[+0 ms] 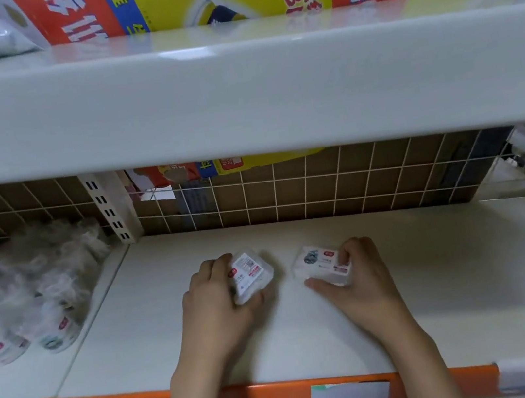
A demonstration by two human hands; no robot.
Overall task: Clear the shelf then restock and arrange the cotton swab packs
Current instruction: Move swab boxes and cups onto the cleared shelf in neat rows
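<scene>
Restocking looked underway; the left hand (217, 300) gripped one cotton swab pack (249, 275), the right hand (357, 275) another pack (321, 265), both low over the shelf (440, 291); next, likely setting them side by side

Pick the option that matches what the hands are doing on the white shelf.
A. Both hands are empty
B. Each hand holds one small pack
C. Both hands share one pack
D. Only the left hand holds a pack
B: the left hand grips one cotton swab pack and the right hand grips another pack, the two apart on the shelf.
</scene>
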